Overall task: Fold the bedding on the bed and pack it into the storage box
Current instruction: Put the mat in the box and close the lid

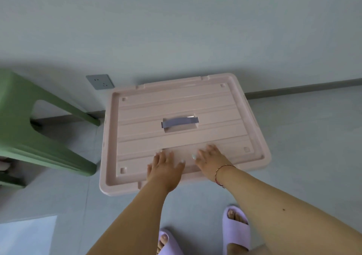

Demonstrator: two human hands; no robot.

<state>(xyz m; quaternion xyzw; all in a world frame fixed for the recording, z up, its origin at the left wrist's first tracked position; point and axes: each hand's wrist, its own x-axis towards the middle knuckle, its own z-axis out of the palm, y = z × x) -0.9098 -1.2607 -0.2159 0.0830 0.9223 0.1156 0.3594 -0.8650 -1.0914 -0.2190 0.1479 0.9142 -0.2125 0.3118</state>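
A pink storage box (137,105) stands on the floor against the wall, with its ribbed lid on. A grey handle (179,121) lies in a recess at the lid's middle. My left hand (164,164) rests flat on the near part of the lid, fingers spread. Just to its right, my right hand (210,159) also lies flat on the lid, with a thin bracelet on the wrist. Neither hand holds anything. The box's inside and any bedding are hidden.
A green plastic stool (29,121) stands left of the box, close to its corner. A wall socket (100,81) sits low on the wall behind. My feet in lilac slippers (236,229) are on the grey floor in front of the box.
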